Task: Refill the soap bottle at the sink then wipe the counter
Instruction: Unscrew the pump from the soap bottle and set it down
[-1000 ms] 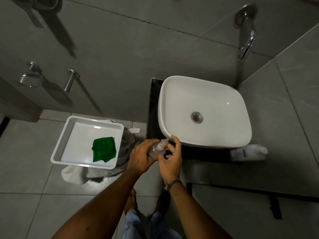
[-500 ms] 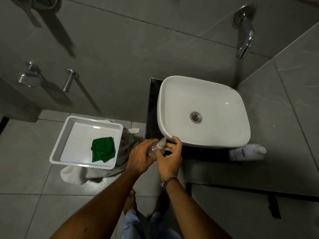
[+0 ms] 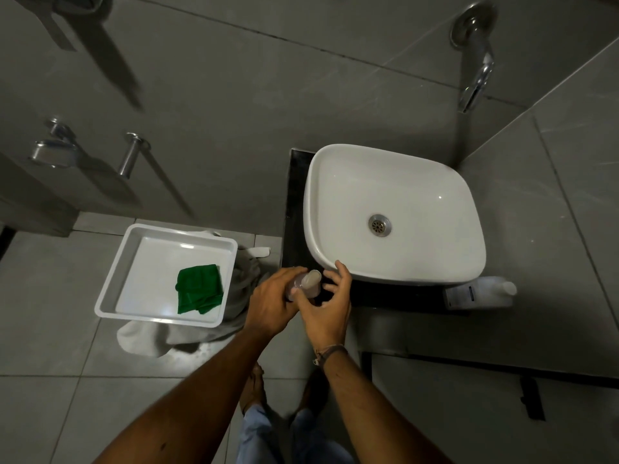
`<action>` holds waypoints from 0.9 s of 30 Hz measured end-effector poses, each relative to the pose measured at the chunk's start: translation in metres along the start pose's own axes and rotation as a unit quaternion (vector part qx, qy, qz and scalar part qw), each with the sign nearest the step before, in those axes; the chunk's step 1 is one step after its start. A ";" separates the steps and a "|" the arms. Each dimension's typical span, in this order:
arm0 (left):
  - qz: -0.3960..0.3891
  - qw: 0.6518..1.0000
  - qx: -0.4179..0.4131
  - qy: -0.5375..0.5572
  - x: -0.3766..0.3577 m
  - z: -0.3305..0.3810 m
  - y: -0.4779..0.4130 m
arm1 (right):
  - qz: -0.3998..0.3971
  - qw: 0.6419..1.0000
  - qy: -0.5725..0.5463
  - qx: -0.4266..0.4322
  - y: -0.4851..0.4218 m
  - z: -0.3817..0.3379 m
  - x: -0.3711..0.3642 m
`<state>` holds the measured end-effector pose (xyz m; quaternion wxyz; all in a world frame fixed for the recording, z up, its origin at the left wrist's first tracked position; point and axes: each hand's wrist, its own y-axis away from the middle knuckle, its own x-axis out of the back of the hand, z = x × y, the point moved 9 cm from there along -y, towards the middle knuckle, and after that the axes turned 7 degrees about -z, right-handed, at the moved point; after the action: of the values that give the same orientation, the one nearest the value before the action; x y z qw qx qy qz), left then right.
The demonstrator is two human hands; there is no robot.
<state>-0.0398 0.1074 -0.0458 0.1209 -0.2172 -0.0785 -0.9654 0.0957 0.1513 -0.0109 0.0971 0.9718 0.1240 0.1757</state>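
No text can be read. The white jug [image 3: 479, 292] at the sink's [image 3: 395, 216] 4 o'clock bears a label with blue print, too small to read.

1. Forearms [image 3: 207, 393]: bare to the frame edge, no sleeves visible.
2. Right wrist: thin dark cord bracelet [image 3: 330, 352] with a small pale bead or knot.
3. Legs: light blue trousers [image 3: 268, 437].
4. Feet [image 3: 256, 383]: bare.

Small translucent soap bottle [image 3: 304, 285], pinkish, pale cap on top, tilted, gripped just below frame centre at white sink's [image 3: 395, 266] near-left corner. Larger white refill bottle [image 3: 479, 292] lying sideways, lower right of basin, on black counter [image 3: 294, 209]. Folded green cloth [image 3: 199, 289] lower left.
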 end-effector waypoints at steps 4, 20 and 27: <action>0.004 1.000 0.006 -0.002 -0.001 -0.003 -0.002 | 0.036 0.999 -0.018 0.006 -0.003 -0.007 0.006; -0.003 0.999 0.042 -0.017 -0.006 -0.014 -0.014 | 0.179 0.920 -0.297 -0.182 0.002 0.061 0.125; -0.013 0.999 0.028 -0.035 -0.009 -0.021 -0.014 | 0.179 0.855 -0.365 -0.323 -0.030 0.108 0.075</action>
<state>-0.0443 0.1185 -0.0699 0.1113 -0.2462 -0.1121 -0.9562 0.1968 0.1844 -0.0931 0.4105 0.8856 -0.1597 -0.1475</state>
